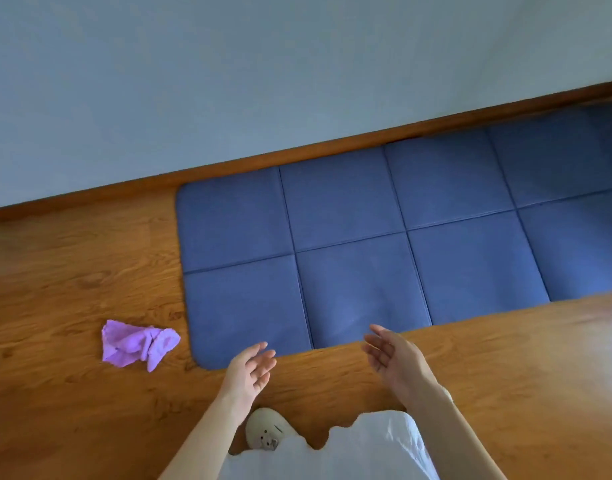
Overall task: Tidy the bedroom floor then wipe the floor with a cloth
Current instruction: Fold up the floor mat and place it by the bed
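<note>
We hold our left hand (251,370) and right hand (389,355) out over the near edge of the blue quilted mat (349,244), fingers loose and spread, gripping nothing. The crumpled purple cloth (138,344) lies on the wooden floor (72,278) just left of the mat. We judge tidying is nearly over; next we should reach left and pick up the cloth to wipe.
</note>
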A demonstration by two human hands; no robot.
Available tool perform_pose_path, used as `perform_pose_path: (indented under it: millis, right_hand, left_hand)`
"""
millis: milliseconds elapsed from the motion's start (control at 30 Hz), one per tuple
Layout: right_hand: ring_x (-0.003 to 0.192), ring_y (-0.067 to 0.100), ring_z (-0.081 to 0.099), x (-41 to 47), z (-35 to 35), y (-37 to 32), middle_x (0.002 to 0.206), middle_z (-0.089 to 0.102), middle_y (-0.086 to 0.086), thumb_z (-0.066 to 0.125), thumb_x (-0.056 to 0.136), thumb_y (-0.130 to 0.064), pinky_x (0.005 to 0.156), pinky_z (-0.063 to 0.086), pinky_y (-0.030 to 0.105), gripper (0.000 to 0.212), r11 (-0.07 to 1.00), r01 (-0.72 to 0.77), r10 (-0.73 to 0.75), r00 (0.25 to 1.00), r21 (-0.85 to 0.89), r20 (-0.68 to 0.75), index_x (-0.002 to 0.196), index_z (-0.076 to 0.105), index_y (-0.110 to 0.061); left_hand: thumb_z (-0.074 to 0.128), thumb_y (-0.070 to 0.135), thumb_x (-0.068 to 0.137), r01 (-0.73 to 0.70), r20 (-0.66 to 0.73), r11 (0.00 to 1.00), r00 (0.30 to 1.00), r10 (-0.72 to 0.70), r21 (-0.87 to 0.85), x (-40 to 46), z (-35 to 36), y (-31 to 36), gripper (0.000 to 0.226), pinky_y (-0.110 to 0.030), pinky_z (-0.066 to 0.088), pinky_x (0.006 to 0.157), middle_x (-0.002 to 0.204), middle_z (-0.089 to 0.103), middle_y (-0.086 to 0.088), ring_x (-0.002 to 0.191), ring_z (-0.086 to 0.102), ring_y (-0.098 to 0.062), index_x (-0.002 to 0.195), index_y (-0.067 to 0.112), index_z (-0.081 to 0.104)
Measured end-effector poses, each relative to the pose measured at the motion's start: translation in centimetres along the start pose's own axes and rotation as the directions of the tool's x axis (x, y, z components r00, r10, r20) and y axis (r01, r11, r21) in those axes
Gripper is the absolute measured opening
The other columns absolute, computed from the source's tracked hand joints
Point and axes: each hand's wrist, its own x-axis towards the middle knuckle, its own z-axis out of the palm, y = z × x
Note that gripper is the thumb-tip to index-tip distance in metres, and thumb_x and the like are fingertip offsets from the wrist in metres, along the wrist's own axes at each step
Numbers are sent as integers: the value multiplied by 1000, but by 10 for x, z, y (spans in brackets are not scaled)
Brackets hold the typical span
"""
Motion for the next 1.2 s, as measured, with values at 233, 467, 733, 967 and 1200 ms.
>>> perform_pose_path:
  millis: [233, 467, 733, 967, 1200]
  right_hand:
    - [77, 23, 67, 104, -21, 64, 92, 69, 14, 49, 95, -9, 61, 53, 23, 17, 979, -16, 19, 1000, -203, 12, 104, 61, -2]
    - [89, 13, 65, 216, -43, 102, 98, 70, -1, 55, 90, -15, 72, 47, 18, 26, 387, 354, -268, 927, -852, 263, 115, 64, -16]
    - [99, 22, 64, 325, -48, 118, 116, 64, 2, 70, 71, -4, 74, 56, 32, 47, -568, 671, -235, 423, -476, 875, 117, 62, -11]
    - [119, 23, 55, 400, 5, 103, 127, 59, 8, 68, 73, -26, 97, 45, 31, 53, -896, 430, 145, 52, 109, 988, 122, 60, -7]
    - [120, 21, 55, 412, 21, 112, 133, 56, 8, 66, 77, -35, 97, 47, 30, 54, -943, 320, 109, 50, 87, 993, 124, 60, -9]
  left_hand:
    - [48, 17, 94, -81, 19, 988, 997, 79, 131, 93, -17, -83, 17, -33, 40, 91, 106, 66, -7, 105, 58, -21, 103, 13, 62]
    - [59, 14, 89, -409, 161, 588, 890, 428, 698, 192, -39, -134, 20, -25, 39, 91, 116, 58, 4, 115, 51, -15, 108, 19, 59]
    - [54, 31, 88, -705, 740, -306, 459, 491, 640, 295, 9, -86, 48, -25, 26, 109, 146, 34, 17, 135, 29, -1, 135, 29, 44]
    - [43, 42, 90, -652, 836, -565, 211, 507, 506, 369, 20, -94, 56, -26, 32, 108, 149, 36, 4, 136, 33, -11, 142, 21, 37]
    - [34, 57, 91, -526, 770, -596, 201, 605, 606, 380, -21, -130, 67, -24, 26, 112, 151, 31, 3, 139, 28, -11, 144, 17, 32]
